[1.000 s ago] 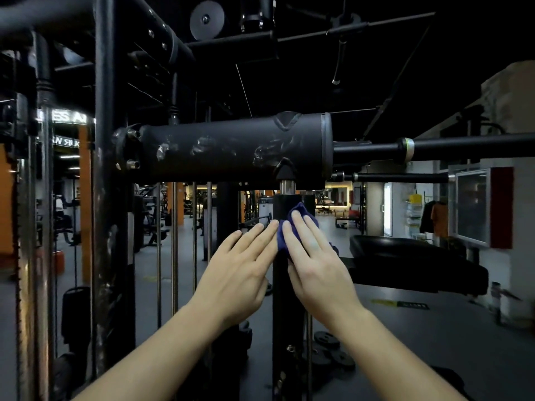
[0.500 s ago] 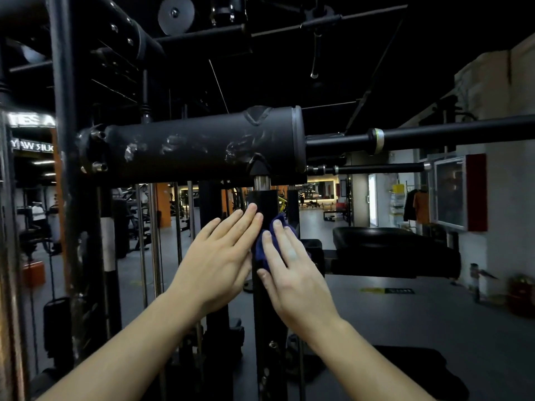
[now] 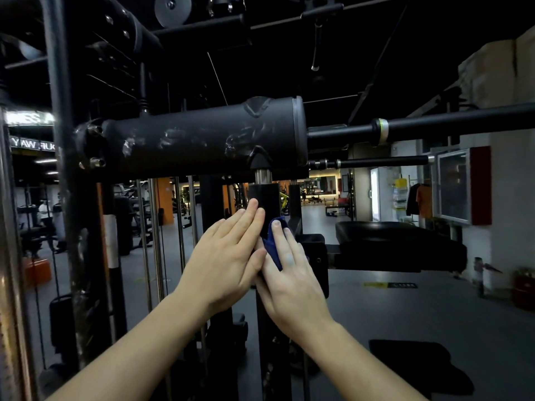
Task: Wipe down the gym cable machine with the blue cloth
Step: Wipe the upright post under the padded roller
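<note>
On the cable machine [image 3: 202,140], the narrow black post [image 3: 266,198] gives little backing, so the blue cloth [image 3: 273,241], pressed but not gripped, could slide off an edge and drop to the floor [image 3: 434,314] if the pressure eases. The right hand [image 3: 292,282] lies flat, its straight fingers [image 3: 289,244] over the cloth, which bunches under and just left of them. The left hand [image 3: 225,261], also flat, touches the post just beside it.
</note>
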`<state>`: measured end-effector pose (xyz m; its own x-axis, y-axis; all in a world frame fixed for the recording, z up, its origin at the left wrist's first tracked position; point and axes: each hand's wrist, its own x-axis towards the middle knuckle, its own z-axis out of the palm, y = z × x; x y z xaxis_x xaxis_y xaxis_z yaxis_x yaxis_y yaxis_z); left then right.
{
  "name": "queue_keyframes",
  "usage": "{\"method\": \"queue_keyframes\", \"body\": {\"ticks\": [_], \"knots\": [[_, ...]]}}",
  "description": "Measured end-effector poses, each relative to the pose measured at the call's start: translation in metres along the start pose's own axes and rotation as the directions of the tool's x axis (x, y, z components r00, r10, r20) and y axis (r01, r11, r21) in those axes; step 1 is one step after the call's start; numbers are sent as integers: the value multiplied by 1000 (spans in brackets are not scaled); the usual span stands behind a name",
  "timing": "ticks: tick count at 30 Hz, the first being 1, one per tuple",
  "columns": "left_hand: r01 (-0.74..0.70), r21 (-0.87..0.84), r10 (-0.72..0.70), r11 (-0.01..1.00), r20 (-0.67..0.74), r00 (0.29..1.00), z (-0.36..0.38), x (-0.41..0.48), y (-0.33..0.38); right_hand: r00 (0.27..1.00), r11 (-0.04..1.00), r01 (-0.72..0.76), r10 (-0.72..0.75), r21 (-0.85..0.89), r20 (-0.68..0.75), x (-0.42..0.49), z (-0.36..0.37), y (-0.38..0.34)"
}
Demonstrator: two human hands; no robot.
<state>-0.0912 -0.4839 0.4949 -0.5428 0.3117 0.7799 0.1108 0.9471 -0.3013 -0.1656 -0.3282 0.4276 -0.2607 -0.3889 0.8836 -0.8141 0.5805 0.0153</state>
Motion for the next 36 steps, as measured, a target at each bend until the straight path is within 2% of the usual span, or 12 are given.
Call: {"method": "queue_keyframes", "body": {"ticks": [7,15,19,27,36], "knots": [[16,-50,-17,999,-21,1000,-1,-1,4,999,998,52,-52,18,-10,22,-13,5],[-7,40,7,999,2,1000,-9,-1,0,995,995,95,-95,5,-32,-5,-3,11],[-76,114,75,991,19,997,-6,-5,-5,974,972,225,-224,70,-23,-13,-11,35],[-110,187,107,976,29,994,2,-9,-3,922,919,388,-388,-70,5,8,-28,66],[-142,223,133,965,52,990,10,-23,3,922,923,385,-385,-4,39,-23,-3,69]]}}
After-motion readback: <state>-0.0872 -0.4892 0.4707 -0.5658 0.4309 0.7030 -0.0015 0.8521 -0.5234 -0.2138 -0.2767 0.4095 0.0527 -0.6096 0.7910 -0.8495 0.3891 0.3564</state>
